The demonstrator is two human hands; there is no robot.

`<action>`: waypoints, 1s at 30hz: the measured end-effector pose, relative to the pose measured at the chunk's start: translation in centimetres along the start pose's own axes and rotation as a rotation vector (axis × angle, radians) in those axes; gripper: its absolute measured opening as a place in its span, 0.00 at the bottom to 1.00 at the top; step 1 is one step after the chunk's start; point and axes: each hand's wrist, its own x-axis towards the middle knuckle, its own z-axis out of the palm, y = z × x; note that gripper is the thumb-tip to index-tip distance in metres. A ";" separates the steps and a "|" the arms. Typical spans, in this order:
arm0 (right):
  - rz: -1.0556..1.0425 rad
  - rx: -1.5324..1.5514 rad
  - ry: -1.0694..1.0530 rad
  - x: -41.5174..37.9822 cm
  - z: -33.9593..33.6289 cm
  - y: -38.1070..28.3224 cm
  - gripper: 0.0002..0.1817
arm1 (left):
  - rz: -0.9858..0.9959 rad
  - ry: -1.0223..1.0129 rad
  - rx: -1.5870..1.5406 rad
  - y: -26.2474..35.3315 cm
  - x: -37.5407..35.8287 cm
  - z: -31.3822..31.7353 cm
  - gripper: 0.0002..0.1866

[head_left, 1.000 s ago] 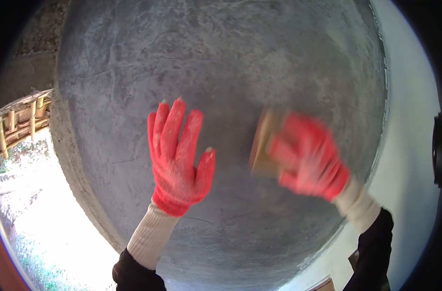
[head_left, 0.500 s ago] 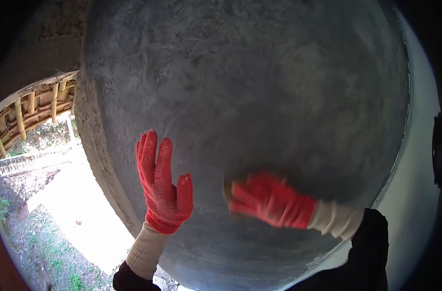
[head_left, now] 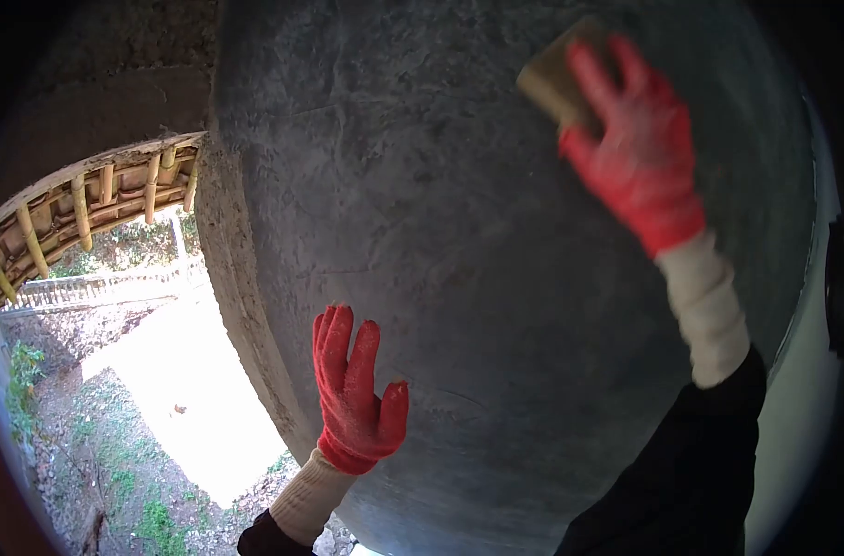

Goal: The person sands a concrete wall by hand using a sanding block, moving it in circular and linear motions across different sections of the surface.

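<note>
A wide dark grey plastered wall (head_left: 496, 278) fills the middle of the head view, its surface streaked and mottled. High on it at the right, my right hand (head_left: 640, 148), in a red-coated glove with a pale cuff, grips a tan rectangular block (head_left: 556, 79) that looks like a sponge. The block lies against the plaster, its far side covered by my fingers. Lower down, my left hand (head_left: 355, 394) wears a matching red glove. Its fingers point upward, outstretched and holding nothing, near the wall's left part.
Rough, unfinished edging (head_left: 241, 287) borders the wall on the left. Beyond it are sunlit ground (head_left: 181, 398), a low fence (head_left: 97, 289) and a tiled roof edge with bamboo poles (head_left: 83, 213). A pale wall (head_left: 802, 389) meets the grey one at the right.
My right hand has swept up and to the right across the wall with the block. The view has shifted, and my left hand appears lower and farther right, still outstretched.
</note>
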 end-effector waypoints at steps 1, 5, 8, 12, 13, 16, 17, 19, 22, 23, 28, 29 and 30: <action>-0.108 0.057 -0.098 -3.7 -1.2 -3.5 0.38 | -0.010 0.002 -0.013 0.3 -0.3 0.1 0.32; -0.999 -0.031 -0.350 -20.2 0.3 -11.8 0.40 | -0.059 -0.015 -0.045 1.7 -1.6 -0.4 0.32; -0.941 0.132 -0.499 -17.6 0.3 -11.4 0.42 | -0.071 -0.001 -0.087 2.0 -1.6 -1.8 0.34; -0.253 0.146 -0.105 -2.4 0.6 -5.4 0.42 | -0.045 -0.036 -0.004 1.5 -2.5 -3.7 0.34; -0.127 0.049 0.052 1.3 1.9 -3.4 0.42 | -0.095 -0.037 -0.004 1.5 -2.9 -4.0 0.34; 0.191 -0.046 0.016 6.0 0.9 -2.4 0.42 | -0.136 -0.104 0.071 1.4 -4.3 -4.9 0.31; 0.157 -0.045 0.064 5.8 2.0 -3.3 0.41 | -0.139 -0.106 0.077 1.4 -4.7 -5.0 0.31; -0.010 0.074 0.020 2.8 2.7 -6.8 0.41 | -0.168 -0.113 0.072 1.4 -5.3 -5.0 0.31; -0.546 0.279 -0.462 -9.5 2.4 -15.1 0.41 | -0.186 -0.083 0.046 2.0 -5.6 -5.2 0.31; -0.834 0.096 -0.409 -15.6 3.6 -17.6 0.37 | -0.193 -0.080 0.045 2.4 -5.7 -5.4 0.31; -0.922 0.127 -0.481 -16.9 3.0 -18.3 0.39 | -0.174 -0.123 0.062 2.7 -5.5 -8.1 0.33; -0.772 0.192 -0.482 -12.3 3.3 -16.9 0.41 | -0.174 -0.124 0.076 2.6 -5.7 -8.4 0.33; -0.570 0.218 -0.446 -7.2 2.7 -15.3 0.44 | -0.205 -0.122 0.087 2.4 -5.9 -8.7 0.33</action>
